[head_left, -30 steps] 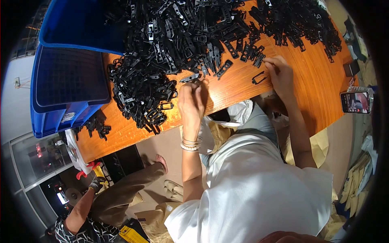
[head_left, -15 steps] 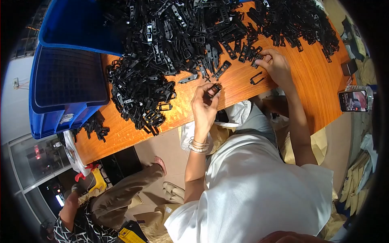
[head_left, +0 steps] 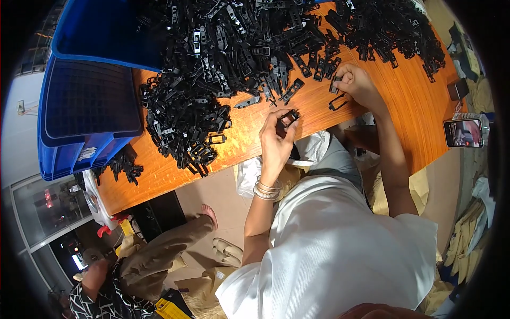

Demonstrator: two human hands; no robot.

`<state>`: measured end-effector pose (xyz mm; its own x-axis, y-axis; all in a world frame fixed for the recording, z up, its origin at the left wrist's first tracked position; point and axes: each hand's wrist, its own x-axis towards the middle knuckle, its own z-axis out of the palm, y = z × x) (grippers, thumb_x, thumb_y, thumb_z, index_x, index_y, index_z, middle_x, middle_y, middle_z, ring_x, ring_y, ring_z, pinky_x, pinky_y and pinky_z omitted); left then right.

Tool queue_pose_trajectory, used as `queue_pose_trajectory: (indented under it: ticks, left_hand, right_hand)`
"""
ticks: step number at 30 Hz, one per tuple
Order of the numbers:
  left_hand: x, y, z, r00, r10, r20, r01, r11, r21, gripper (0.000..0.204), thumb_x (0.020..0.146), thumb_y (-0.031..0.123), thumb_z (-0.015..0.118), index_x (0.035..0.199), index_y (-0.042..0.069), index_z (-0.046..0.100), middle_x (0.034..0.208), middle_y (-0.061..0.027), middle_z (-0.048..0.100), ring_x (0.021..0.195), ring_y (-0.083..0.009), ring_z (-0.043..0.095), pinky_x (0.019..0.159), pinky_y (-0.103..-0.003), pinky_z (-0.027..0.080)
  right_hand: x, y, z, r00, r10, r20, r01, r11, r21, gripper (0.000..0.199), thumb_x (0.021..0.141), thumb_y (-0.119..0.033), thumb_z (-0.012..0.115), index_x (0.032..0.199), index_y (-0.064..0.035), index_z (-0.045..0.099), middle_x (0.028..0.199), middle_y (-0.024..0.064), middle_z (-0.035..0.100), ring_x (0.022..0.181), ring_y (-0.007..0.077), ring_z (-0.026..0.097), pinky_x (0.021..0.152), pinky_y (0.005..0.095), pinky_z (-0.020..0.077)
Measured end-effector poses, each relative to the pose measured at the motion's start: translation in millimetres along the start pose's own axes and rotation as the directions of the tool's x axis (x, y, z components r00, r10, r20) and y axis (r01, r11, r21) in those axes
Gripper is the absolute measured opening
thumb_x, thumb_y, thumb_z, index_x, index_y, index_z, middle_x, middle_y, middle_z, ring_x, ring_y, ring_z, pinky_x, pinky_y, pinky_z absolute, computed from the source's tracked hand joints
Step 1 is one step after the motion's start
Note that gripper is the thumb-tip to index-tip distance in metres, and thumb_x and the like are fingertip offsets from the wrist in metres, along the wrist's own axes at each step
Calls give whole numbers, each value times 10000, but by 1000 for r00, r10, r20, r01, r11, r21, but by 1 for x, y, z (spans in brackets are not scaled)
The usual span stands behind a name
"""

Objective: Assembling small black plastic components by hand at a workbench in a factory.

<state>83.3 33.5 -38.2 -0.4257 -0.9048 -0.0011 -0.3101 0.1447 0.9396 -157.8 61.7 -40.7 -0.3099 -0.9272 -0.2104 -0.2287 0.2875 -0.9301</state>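
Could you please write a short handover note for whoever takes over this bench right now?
Left hand: raised above the table edge, fingers pinching one black clip.
Right hand: on the table, fingers on a clip at the edge of the pile; one loose frame-shaped clip lies just beside it.
Things: most clips are heaped across the far side of the table and beside the blue crates. A phone lies at the right edge.
Done: cannot tell how many are handled.
Left: the big pile looks unsorted.
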Motion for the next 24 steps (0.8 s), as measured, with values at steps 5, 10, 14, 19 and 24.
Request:
queue_pose_trajectory:
  ticks: [5,10,14,19,24]
  left_hand:
    - [-1,4,1,998,-57,4,57,998,-26,210,755,-16,588,954,-39,525,850,-64,612,735,-73,545,640,-194,443]
    - [1,2,9,998,-63,-28,57,985,-162,224,713,15,634,925,14,564,710,6,544,554,-37,438,482,-177,368]
    - [6,16,12,990,-91,110,127,911,-393,267,699,-16,649,952,14,572,741,6,576,550,-21,463,475,-154,372]
    - [6,25,9,936,-73,345,279,751,-599,305,675,-35,670,962,-15,569,731,-35,612,514,-39,509,455,-154,395]
    - [8,24,6,925,-96,367,308,756,-577,270,689,-21,665,943,-15,574,683,-37,608,506,-42,510,453,-160,401]
  right_hand:
    - [-1,6,-17,999,20,35,-28,971,239,91,778,-69,573,780,-19,497,574,2,524,440,43,475,415,159,345]
    - [-14,-6,-12,998,32,-45,-15,944,328,90,808,-85,542,813,4,533,657,31,568,521,53,531,460,156,380]
    - [-42,-22,13,902,-414,-123,425,902,82,85,756,-24,554,830,-7,591,741,63,598,629,141,566,560,224,434]
    - [-57,-32,32,620,-784,-13,771,613,-170,170,658,38,597,811,-36,612,800,72,596,726,223,550,614,299,439]
    - [-61,-37,37,612,-791,-12,768,598,-232,133,681,56,591,796,-11,591,818,70,590,734,184,532,615,279,427]
